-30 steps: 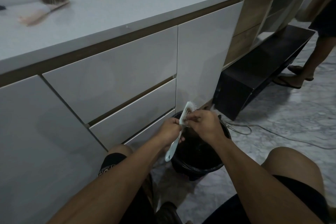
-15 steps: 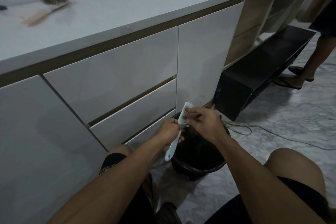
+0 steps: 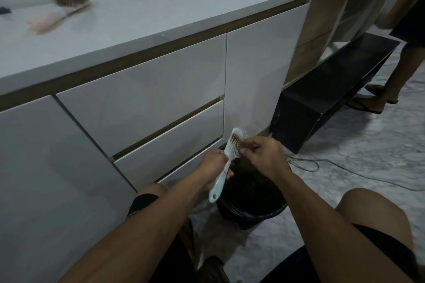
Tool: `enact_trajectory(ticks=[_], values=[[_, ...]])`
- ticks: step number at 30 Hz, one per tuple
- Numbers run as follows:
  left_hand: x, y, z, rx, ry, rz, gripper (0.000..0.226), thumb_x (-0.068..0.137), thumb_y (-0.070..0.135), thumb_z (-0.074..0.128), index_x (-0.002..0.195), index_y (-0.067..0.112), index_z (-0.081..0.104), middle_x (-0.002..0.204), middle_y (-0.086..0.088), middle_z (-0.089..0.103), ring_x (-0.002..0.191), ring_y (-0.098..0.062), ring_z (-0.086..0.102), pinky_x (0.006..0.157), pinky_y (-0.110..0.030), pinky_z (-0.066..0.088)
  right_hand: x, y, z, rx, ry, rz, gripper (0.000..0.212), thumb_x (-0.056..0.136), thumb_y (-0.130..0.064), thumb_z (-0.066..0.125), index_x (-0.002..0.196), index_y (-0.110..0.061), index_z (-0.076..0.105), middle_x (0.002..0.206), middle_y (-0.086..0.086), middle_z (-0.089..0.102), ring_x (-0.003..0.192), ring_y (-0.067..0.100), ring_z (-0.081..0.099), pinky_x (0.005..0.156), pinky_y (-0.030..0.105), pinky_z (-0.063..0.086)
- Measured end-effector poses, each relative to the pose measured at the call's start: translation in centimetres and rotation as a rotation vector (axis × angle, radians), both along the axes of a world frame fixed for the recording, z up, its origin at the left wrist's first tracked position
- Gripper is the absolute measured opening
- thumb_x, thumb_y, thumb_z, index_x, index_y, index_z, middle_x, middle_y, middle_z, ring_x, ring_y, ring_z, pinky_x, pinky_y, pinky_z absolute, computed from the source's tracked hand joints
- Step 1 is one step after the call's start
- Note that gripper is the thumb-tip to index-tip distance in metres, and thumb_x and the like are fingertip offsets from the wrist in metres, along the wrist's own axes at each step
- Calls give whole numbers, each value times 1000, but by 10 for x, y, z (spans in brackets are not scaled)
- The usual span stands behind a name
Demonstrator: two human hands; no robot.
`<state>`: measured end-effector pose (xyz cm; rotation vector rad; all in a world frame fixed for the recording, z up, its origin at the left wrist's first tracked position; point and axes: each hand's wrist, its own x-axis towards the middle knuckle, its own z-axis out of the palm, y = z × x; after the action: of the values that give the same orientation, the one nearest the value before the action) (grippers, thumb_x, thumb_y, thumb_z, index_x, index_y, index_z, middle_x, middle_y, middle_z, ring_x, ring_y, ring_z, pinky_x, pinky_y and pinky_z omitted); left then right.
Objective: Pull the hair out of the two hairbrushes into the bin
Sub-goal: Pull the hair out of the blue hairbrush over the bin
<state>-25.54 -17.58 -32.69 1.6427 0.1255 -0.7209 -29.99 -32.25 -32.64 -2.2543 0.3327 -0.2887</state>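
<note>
Left hand [image 3: 212, 164] grips pale brush [image 3: 226, 161] over bin [image 3: 271, 211]; right hand [image 3: 264, 156] pinches hair. Best pull along bristles, release low inside bin.

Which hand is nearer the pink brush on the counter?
Left. The left hand sits closer to the pink brush; the right hand is farther right, over the bin.

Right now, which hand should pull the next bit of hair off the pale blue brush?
Probably the right hand: its fingers already pinch at the bristles above the bin, while the left hand grips the pale blue brush.
</note>
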Motion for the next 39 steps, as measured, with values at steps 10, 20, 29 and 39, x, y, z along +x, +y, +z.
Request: enact_trajectory(ticks=[10,20,29,39], values=[[2,-3,0,7,-4,-7,22,83,-8,39,74,2,56,67,-21,57,34,-17,50,36,-21,38,3,0,5,157,-21,-80,15,77,-9,77,76,-23,75,74,-11,71,74,1,68,74,20,55],[-3,-6,-6,37,-33,-59,18,82,-7,38,77,5,52,67,-17,59,36,-19,50,36,-21,39,2,-2,1,145,-35,-60,24,78,-14,77,102,-12,74,89,-7,69,86,9,67,83,24,53],[1,-5,-9,80,-24,-57,21,83,-5,37,76,5,54,71,-16,61,39,-21,50,39,-24,39,8,-13,6,111,-88,-323,11,83,-8,69,90,-14,75,89,1,73,76,5,60,79,28,54],[-5,-7,-10,146,-121,-155,21,81,-5,41,72,11,51,56,-10,54,43,-23,53,40,-25,38,3,-6,-4,25,-33,-63,25,82,-16,73,107,-12,74,106,4,73,89,5,62,86,19,47]])
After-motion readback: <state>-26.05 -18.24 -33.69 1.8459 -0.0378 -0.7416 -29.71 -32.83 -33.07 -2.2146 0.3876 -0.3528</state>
